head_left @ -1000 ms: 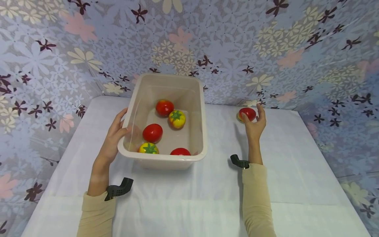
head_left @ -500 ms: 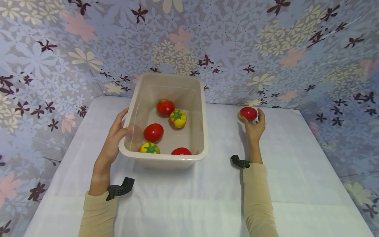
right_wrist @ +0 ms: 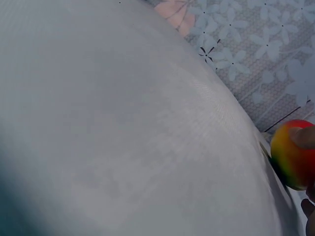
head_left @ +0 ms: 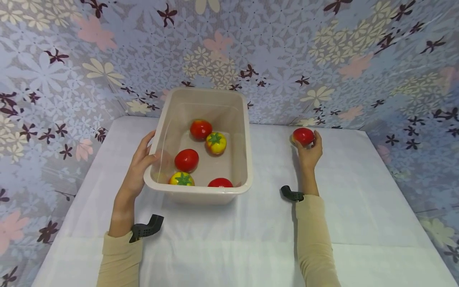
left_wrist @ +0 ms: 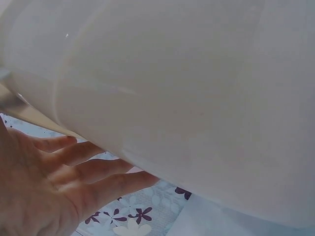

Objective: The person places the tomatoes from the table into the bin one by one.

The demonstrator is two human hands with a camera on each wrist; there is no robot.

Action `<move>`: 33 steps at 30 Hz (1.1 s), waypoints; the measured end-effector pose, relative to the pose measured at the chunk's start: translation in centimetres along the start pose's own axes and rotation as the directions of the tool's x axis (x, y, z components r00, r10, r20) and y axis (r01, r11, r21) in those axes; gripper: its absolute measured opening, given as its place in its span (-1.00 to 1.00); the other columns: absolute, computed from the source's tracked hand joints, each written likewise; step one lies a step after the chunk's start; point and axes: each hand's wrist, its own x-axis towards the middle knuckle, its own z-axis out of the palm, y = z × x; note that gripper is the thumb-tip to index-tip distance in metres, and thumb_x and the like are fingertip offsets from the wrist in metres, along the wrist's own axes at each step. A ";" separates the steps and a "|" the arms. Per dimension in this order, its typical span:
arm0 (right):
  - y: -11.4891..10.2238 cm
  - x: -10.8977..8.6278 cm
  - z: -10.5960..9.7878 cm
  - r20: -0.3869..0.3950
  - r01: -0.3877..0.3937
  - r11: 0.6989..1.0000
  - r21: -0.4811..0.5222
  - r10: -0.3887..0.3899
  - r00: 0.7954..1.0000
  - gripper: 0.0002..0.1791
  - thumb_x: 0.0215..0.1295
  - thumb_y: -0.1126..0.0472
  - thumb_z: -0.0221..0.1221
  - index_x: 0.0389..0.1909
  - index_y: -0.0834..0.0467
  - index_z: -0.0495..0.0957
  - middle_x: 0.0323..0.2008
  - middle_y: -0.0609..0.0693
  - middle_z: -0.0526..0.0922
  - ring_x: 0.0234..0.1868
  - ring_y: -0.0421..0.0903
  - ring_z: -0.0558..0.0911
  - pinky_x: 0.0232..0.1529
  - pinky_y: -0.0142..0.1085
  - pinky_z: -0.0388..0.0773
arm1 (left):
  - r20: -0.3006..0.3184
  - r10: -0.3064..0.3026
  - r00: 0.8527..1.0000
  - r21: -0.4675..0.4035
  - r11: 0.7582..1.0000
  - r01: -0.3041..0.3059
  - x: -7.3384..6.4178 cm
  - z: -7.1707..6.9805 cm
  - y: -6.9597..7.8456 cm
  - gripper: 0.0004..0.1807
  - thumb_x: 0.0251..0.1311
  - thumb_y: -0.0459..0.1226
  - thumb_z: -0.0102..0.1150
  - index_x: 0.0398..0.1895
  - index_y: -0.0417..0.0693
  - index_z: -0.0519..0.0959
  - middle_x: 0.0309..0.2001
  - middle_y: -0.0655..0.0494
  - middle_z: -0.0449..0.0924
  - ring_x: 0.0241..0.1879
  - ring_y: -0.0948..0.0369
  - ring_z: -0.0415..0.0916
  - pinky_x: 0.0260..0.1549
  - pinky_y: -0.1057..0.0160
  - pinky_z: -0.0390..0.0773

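A beige plastic bin (head_left: 231, 190) stands on the white-covered table, with several toy tomatoes inside. Some show red sides, like this toy tomato (head_left: 186, 160); others show a yellow top with a green star-shaped calyx, like this one (head_left: 216, 143). My left hand (head_left: 134, 171) holds the bin's left side, thumb at the rim and fingers against the outer wall (left_wrist: 187, 98). Toward the table's back right, my right hand (head_left: 310, 154) grips another red toy tomato (head_left: 303, 136) between thumb and fingers. In the right wrist view this toy tomato (right_wrist: 288, 157) shows yellow and green shading; most of that hand is out of frame.
Flowered fabric (head_left: 279, 59) rises behind the table and along both sides. White cloth (head_left: 258, 235) covers the table, its back edge just beyond the held tomato. A dark camera mount (head_left: 147, 228) sits on the left wrist, another mount (head_left: 292, 194) on the right.
The right hand's fingers have closed round the red toy tomato, which has shifted slightly right and back. The left hand and bin stay nearly where they were.
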 end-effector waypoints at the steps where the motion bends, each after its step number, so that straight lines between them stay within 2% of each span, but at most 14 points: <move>1: 0.1 0.1 0.1 0.000 0.000 1.000 0.000 0.000 1.000 -0.24 0.16 0.36 0.31 0.40 0.21 0.27 0.39 0.09 0.35 0.42 -0.03 0.31 0.42 -0.26 0.21 | 0.001 0.002 1.000 0.001 1.000 -0.002 0.0 0.0 0.0 -0.32 0.33 -0.23 -0.16 0.54 0.16 0.02 0.49 -0.09 0.12 0.38 -0.16 0.15 0.29 -0.38 0.08; 10: 0.4 0.2 0.1 -0.012 -0.008 1.000 0.024 0.008 1.000 -0.28 0.16 0.43 0.29 0.37 0.24 0.31 0.38 0.10 0.37 0.41 -0.02 0.33 0.34 -0.27 0.33 | 0.000 0.005 1.000 0.005 1.000 -0.005 0.1 0.0 0.1 -0.32 0.32 -0.24 -0.16 0.53 0.15 0.04 0.48 -0.11 0.12 0.38 -0.16 0.13 0.30 -0.40 0.05; 18: 0.2 0.3 -0.1 -0.024 -0.045 0.992 0.118 0.048 0.999 -0.29 0.11 0.46 0.30 0.34 0.25 0.35 0.36 0.11 0.40 0.39 0.02 0.37 0.32 -0.27 0.36 | -0.006 0.009 1.000 0.016 1.000 -0.009 0.0 0.0 0.2 -0.32 0.33 -0.22 -0.15 0.53 0.19 0.05 0.48 -0.09 0.13 0.38 -0.15 0.16 0.28 -0.38 0.12; 24: -0.6 0.1 -0.5 -0.029 -0.068 0.984 0.164 0.074 0.997 -0.29 0.11 0.43 0.32 0.33 0.21 0.38 0.34 0.10 0.41 0.34 0.01 0.41 0.31 -0.28 0.38 | 0.004 0.004 1.000 0.026 1.000 -0.004 -0.2 0.0 0.2 -0.31 0.31 -0.26 -0.19 0.53 0.17 0.04 0.49 -0.11 0.10 0.38 -0.17 0.13 0.26 -0.42 0.09; 29: -1.8 0.0 -0.7 -0.028 -0.035 0.968 0.249 0.043 0.999 -0.31 0.06 0.47 0.33 0.29 0.23 0.42 0.28 0.11 0.47 0.27 0.01 0.47 0.26 -0.24 0.44 | 0.009 -0.007 1.000 0.015 1.000 0.007 -0.2 0.0 0.3 -0.32 0.31 -0.27 -0.24 0.53 0.19 0.05 0.45 -0.19 0.14 0.33 -0.21 0.16 0.25 -0.44 0.09; 33: -2.9 0.0 -0.8 -0.022 0.009 0.960 0.278 -0.003 1.000 -0.30 0.06 0.45 0.34 0.30 0.24 0.41 0.29 0.11 0.46 0.28 0.00 0.46 0.26 -0.26 0.44 | 0.010 -0.003 1.000 0.007 1.000 0.003 0.0 0.0 0.4 -0.32 0.31 -0.27 -0.23 0.53 0.20 0.05 0.47 -0.18 0.13 0.34 -0.21 0.15 0.25 -0.45 0.08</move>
